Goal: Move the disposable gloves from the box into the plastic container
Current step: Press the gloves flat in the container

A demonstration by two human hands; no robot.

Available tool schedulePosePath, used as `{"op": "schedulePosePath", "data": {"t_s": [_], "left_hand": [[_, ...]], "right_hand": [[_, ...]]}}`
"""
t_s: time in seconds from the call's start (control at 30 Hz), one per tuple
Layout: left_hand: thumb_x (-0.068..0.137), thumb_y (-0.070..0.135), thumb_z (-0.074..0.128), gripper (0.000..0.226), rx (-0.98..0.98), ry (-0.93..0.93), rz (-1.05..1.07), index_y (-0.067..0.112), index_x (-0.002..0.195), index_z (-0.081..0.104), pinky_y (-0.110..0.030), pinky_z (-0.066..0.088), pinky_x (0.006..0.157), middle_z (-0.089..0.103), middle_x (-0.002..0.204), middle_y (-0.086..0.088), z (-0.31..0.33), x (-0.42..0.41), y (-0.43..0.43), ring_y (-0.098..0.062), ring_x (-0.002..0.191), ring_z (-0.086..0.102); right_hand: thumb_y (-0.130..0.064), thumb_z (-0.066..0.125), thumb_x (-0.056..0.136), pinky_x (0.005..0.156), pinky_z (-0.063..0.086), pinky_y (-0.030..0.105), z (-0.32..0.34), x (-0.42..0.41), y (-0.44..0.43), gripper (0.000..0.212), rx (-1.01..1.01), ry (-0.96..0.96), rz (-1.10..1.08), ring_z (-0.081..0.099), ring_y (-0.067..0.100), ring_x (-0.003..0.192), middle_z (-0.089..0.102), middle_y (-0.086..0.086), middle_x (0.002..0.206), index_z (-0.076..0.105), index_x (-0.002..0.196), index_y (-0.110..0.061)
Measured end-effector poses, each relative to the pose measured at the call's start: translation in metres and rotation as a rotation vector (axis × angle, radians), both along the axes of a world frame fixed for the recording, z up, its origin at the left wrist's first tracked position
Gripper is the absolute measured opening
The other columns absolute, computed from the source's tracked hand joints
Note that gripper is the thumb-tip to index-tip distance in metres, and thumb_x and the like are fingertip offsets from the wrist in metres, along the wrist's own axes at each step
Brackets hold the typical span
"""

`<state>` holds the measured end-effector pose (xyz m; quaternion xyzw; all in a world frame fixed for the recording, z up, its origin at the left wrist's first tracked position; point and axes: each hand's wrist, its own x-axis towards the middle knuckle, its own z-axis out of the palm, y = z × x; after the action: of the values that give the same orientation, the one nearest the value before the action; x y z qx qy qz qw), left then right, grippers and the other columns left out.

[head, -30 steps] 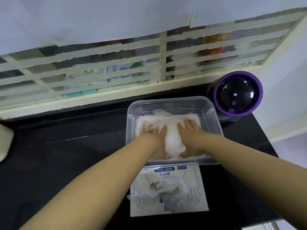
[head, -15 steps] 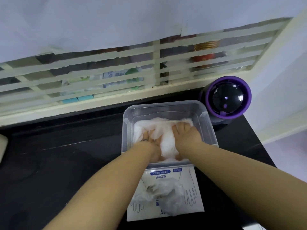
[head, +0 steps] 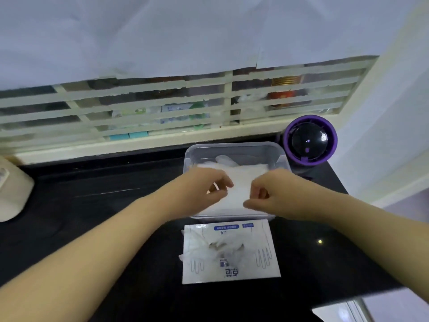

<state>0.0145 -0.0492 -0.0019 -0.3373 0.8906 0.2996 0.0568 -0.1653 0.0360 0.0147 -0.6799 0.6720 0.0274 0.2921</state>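
A clear plastic container (head: pixel 234 148) stands on the black counter, with a pile of white translucent disposable gloves (head: pixel 242 180) lying in it. In front of it lies the flat white glove box (head: pixel 232 274), and crumpled gloves (head: pixel 216 249) stick out of its opening. My left hand (head: pixel 204 187) and my right hand (head: pixel 275 194) hover just above the container's near half. Their fingers are loosely curled and I see nothing held in them. The hands cover part of the pile.
A round purple and black device (head: pixel 310 140) stands right behind the container's right corner. A beige object (head: pixel 11 189) sits at the far left. A barred window ledge (head: pixel 139 142) runs along the back. The counter ends at the right (head: pixel 348 296).
Both hands pressed flat on the gloves in the container before; now they have lifted off the pile and drawn back a little, fingers curled. The pile stays in the container.
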Motion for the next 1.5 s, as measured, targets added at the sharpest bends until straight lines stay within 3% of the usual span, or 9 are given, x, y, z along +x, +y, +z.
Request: {"op": "schedulePosePath", "data": {"t_s": [0.17,0.27,0.37,0.57,0.77,0.87,1.0,1.2,1.5], "left_hand": [[0.097,0.029,0.055,0.023,0.067,-0.116,-0.114,0.030,0.120,0.061,-0.017,0.049,0.087,0.063,0.109,0.016,-0.015,0.028,0.042,0.002,0.093,0.058],[0.097,0.033,0.055,0.035,0.026,-0.177,-0.151,0.029,0.131,0.052,-0.028,0.048,0.093,0.057,0.124,0.013,-0.035,0.026,0.056,-0.006,0.108,0.056],[0.098,0.032,0.049,0.023,-0.033,-0.229,-0.130,0.019,0.114,0.060,-0.038,0.051,0.084,0.061,0.112,0.003,-0.054,0.022,0.064,-0.018,0.098,0.059],[0.101,0.027,0.044,0.026,0.015,0.019,0.122,0.016,0.091,0.065,-0.032,0.050,0.069,0.066,0.082,0.003,-0.062,0.027,0.057,-0.017,0.074,0.061],[0.102,0.026,0.041,0.022,0.031,0.180,0.172,0.019,0.092,0.059,-0.036,0.052,0.074,0.069,0.086,0.004,-0.051,0.031,0.058,-0.013,0.077,0.064],[0.102,0.021,0.041,0.022,0.020,0.336,0.212,0.027,0.085,0.053,-0.023,0.050,0.065,0.067,0.084,0.010,-0.041,0.030,0.058,0.000,0.073,0.062],[0.101,0.015,0.041,0.025,0.042,0.527,0.280,0.022,0.084,0.057,-0.027,0.050,0.061,0.066,0.080,0.016,-0.027,0.028,0.056,-0.011,0.065,0.059],[0.102,0.010,0.036,0.026,0.303,0.663,0.434,0.007,0.090,0.059,-0.023,0.056,0.078,0.069,0.091,0.003,-0.006,0.026,0.045,-0.010,0.086,0.067],[0.104,0.014,0.035,0.027,0.546,0.703,0.501,0.011,0.086,0.054,-0.040,0.055,0.085,0.072,0.095,-0.003,-0.009,0.026,0.046,-0.019,0.089,0.069]], "right_hand": [[-0.060,0.057,0.086,0.086,0.053,0.035,-0.035,0.020,0.031,0.055,0.205,0.088,0.016,0.062,0.016,0.094,0.066,0.000,0.107,0.063,0.114,-0.013],[-0.042,0.061,0.088,0.079,0.052,0.031,-0.055,0.030,0.033,0.033,0.120,0.042,-0.024,0.060,0.015,0.088,0.066,0.001,0.105,0.064,0.109,-0.017],[-0.023,0.056,0.089,0.077,0.050,0.027,-0.067,0.031,0.036,0.024,0.045,-0.001,-0.087,0.058,0.013,0.088,0.065,-0.001,0.109,0.064,0.112,-0.022],[-0.026,0.058,0.087,0.081,0.048,0.028,-0.077,0.029,0.047,0.029,0.043,-0.087,-0.088,0.057,0.013,0.096,0.061,-0.007,0.110,0.058,0.116,-0.025],[-0.033,0.059,0.088,0.073,0.047,0.028,-0.084,0.035,0.047,0.015,0.011,-0.086,-0.100,0.060,0.015,0.087,0.064,-0.006,0.098,0.059,0.101,-0.025],[-0.039,0.059,0.088,0.075,0.051,0.029,-0.088,0.035,0.046,0.020,0.006,-0.087,-0.113,0.060,0.014,0.086,0.067,-0.006,0.099,0.060,0.098,-0.021],[-0.038,0.062,0.085,0.078,0.051,0.029,-0.084,0.037,0.046,0.031,0.041,-0.117,-0.130,0.061,0.015,0.089,0.066,-0.005,0.107,0.060,0.112,-0.022],[-0.046,0.061,0.087,0.093,0.049,0.030,-0.075,0.032,0.047,0.049,0.095,-0.280,-0.178,0.059,0.012,0.109,0.060,-0.010,0.126,0.049,0.132,-0.032],[-0.053,0.065,0.081,0.087,0.051,0.025,-0.045,0.027,0.054,0.053,-0.314,-0.123,-0.205,0.057,0.002,0.097,0.058,-0.020,0.115,0.049,0.128,-0.034]]}}
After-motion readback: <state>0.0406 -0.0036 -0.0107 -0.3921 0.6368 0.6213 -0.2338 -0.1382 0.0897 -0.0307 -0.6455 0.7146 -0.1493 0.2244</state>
